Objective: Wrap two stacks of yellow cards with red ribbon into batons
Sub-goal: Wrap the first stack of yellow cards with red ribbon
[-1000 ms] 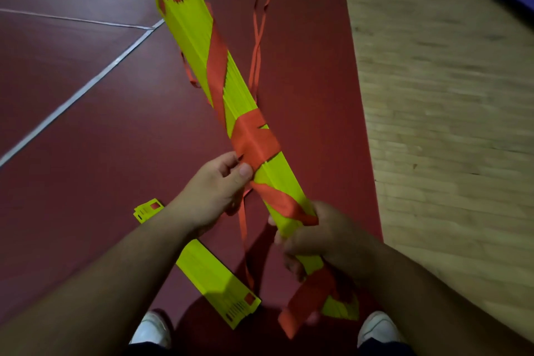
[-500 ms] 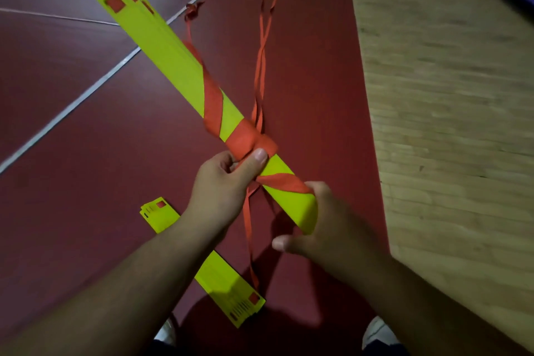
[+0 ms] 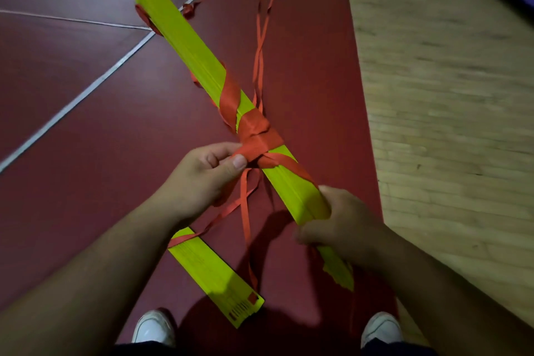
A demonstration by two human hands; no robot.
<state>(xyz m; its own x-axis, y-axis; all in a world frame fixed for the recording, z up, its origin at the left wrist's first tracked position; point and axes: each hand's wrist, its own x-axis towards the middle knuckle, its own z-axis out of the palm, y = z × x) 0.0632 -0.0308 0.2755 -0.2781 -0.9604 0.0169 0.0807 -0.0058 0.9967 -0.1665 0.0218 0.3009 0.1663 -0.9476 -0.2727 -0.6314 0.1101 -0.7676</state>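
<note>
- Head view: left hand [image 3: 202, 179] pinching the red ribbon [image 3: 257, 127] between thumb and forefinger, right at the bunched crossing on the held bundle.
- Lower down, right hand [image 3: 344, 220] clamped round the near part of the same stack of yellow cards [image 3: 190, 46], fingers curled about it, fingertips too blurred to place.
- Held clear of the floor, slanting from the right hand up and away to the left. Ribbon wound in a few diagonal turns about the middle only. Far half mostly bare, near end poking out below the right hand.
- Thin tails [image 3: 244, 211] hanging from the crossing towards the floor, one draped across the second stack [image 3: 213, 274]. That one flat on the red mat [image 3: 86, 139] between the arms, unwrapped.
- Beyond the held bundle, loose lengths [image 3: 261, 37] trailing off along the mat, curled at the far ends.
- At bottom edge, white shoes [image 3: 153, 329]. To the right, pale wooden floor [image 3: 448, 124]. To the left, a white line [image 3: 72, 101] across the mat.
- Judged stage: first baton part-wound, crossing being cinched or tied. Second not begun.
- Risks from here:
  - slack in the turns on any easing of the pinch, then unwinding along the smooth card faces
  - cards fanning or sliding out at the bare far end under a twist from the right hand alone
  - draped tail snagging the floor stack and dragging it on a hard pull
  - tangling among the long trailing lengths
  - a shoe on a tail, jerking the crossing loose
</note>
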